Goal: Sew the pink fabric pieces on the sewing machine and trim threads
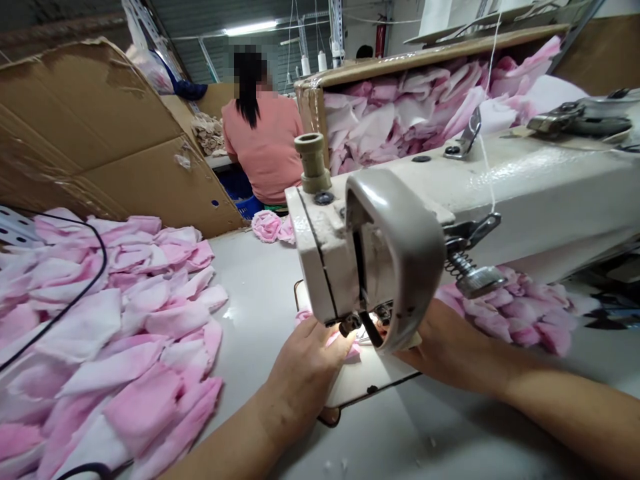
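- Head view, nearest: the left hand [303, 377] lies flat on a pink fabric piece [345, 350], and the right hand [450, 343] rests apart from it, its fingers hidden behind the sewing machine head [395, 247]. The piece sits under the machine head, between the hands.
- Left on the white surface [255, 313]: a large pile of pink-and-white fabric pieces [110, 333].
- Right, just beyond the machine: a smaller pile of pink fabric pieces [515, 313].
- Progress: 1 piece is at the machine and many wait in piles; whether those are sewn cannot be told.
- Far: a small pink bundle [267, 227] lies on the surface, and a cardboard box [430, 57] overflows with pink fabric [400, 113].
- Farthest: a co-worker [263, 143] sits with their back turned, beyond a bent cardboard sheet [100, 133].
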